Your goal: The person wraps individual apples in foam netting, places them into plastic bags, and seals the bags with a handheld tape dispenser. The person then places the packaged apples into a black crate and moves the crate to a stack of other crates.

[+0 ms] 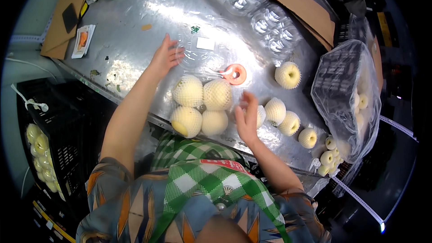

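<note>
A group of pale yellow round fruits in white foam nets sits in front of me in two rows, apparently in the base of a clear plastic clamshell box. Its transparent lid seems to lie folded back beyond them, with a white label on it. My left hand is at the lid's left edge, fingers apart and holding nothing. Just right of the group is my right hand, its thumb and fingers apart. A netted fruit lies close beside it, partly hidden by the hand. Beyond the group lies an orange-red tape roll.
More netted fruits lie to the right on the metal table. Clear clamshell boxes and cardboard stand at the back right. A plastic-lined crate holds fruit at the right. Cards lie far left; black crates stand below.
</note>
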Demonstrator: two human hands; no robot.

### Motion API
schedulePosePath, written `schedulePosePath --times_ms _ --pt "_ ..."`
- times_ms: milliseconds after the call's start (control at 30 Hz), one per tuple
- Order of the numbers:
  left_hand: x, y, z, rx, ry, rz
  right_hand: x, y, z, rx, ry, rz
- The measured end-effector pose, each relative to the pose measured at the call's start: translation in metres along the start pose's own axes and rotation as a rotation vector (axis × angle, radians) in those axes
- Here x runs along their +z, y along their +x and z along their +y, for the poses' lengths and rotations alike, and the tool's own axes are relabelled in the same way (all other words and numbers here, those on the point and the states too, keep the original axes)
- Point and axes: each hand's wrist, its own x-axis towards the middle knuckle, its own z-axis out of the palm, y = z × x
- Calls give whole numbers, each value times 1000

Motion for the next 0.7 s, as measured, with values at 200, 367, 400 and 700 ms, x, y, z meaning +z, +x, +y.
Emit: schedulePosePath --times_ms 200,367,400,700 --pt "-30 36 15 -57 -47 -648 -23 -68 13 509 115 -321" --pt "35 -53 11 418 1323 -294 2 -63 49 1084 773 -329" --pt "32 -61 1 694 1515 -324 6 -58 52 1047 846 -334" --pt "15 -95 30 470 1728 -41 34 20 31 805 1089 -177"
